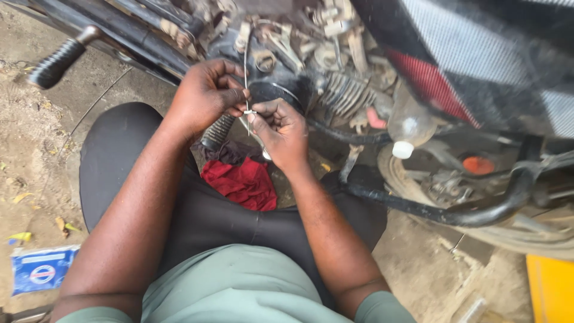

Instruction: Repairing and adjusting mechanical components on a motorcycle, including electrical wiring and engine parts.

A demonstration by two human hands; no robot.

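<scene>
I am crouched beside a motorcycle engine [335, 78]. A thin white plastic tie [246, 90] runs down from the engine to my fingers. My left hand [206, 93] pinches the tie from the left. My right hand [281, 128] pinches it from the right, at the small white head of the tie. Both hands meet close together in front of the dark round engine cover [278, 93]. The tie's upper end disappears among the dirty engine parts.
A red rag [242, 182] lies on the ground between my knees. A ribbed black footpeg [57, 60] sticks out at upper left. A black frame tube [454, 212] curves at right, near a clear plastic bottle [406, 128]. A blue packet [39, 269] lies on the dirt.
</scene>
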